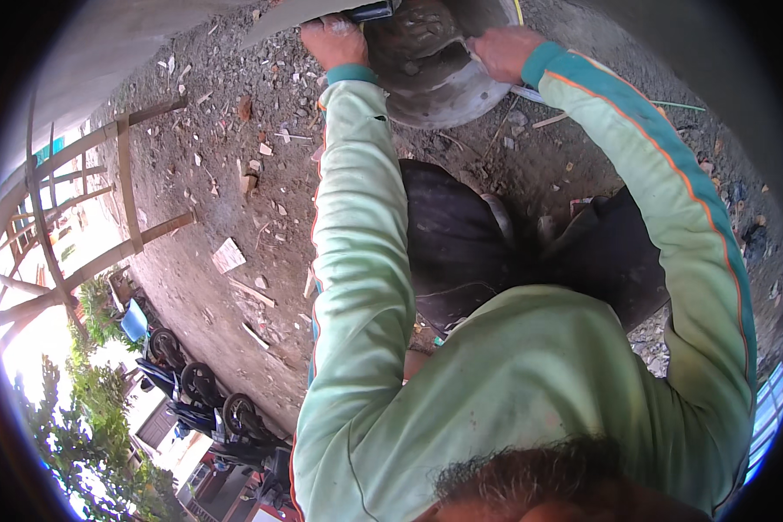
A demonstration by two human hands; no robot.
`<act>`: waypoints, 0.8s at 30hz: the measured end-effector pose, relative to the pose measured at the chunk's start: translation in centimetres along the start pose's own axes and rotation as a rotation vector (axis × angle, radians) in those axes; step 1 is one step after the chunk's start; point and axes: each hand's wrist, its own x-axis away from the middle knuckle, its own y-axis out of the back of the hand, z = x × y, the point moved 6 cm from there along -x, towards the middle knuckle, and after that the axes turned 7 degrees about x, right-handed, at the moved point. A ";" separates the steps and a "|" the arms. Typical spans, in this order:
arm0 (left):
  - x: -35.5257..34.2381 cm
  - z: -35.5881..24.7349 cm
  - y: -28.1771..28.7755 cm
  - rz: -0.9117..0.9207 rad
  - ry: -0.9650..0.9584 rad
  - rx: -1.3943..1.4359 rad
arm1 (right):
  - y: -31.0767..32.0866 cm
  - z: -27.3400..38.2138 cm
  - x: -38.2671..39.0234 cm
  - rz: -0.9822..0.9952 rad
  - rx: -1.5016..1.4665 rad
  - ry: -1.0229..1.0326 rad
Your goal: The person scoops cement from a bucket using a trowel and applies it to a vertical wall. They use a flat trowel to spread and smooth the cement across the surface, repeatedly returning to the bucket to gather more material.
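Observation:
My left hand (pixel 335 39) is at the top of the view, its fingers curled beside a pale flat board (pixel 291 17) and a dark block-like piece (pixel 371 11). What it grips is mostly hidden. Just right of it sits a round grey basin (pixel 448 111) with wet grey-brown mortar (pixel 413 39) inside. At the basin's right side, my right hand (pixel 506 54) is closed, knuckles up and slightly blurred. Its fingertips reach over the inner wall, and I cannot make out what is in them.
Rubble-strewn ground (pixel 209 191) surrounds my bent legs (pixel 448 235), with a broken tile piece (pixel 229 256) on the left. A wooden frame (pixel 122 174) stands at far left, with parked motorcycles (pixel 202 383) beyond. Walls (pixel 161 43) rise at the upper left and right.

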 end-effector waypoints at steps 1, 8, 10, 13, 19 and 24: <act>-0.1 0.4 0.4 0.002 -0.005 -0.033 | 1.9 0.2 -0.1 -0.038 -0.091 -0.022; 0.2 11.7 1.9 0.095 -0.180 -0.678 | -3.0 -2.4 -0.4 -0.015 0.092 -0.028; 0.2 13.6 2.3 0.310 -0.114 -1.033 | 2.2 -1.1 0.1 0.059 0.020 -0.025; -0.3 15.6 5.2 0.487 -0.134 -1.240 | 6.8 3.0 0.7 -0.160 -0.220 0.001; 0.3 9.4 0.5 0.093 -0.356 -0.699 | 0.5 3.0 3.2 -0.137 0.079 -0.040; -1.2 14.3 1.2 0.501 -0.144 -1.328 | 0.4 4.2 1.6 -0.231 -0.021 -0.129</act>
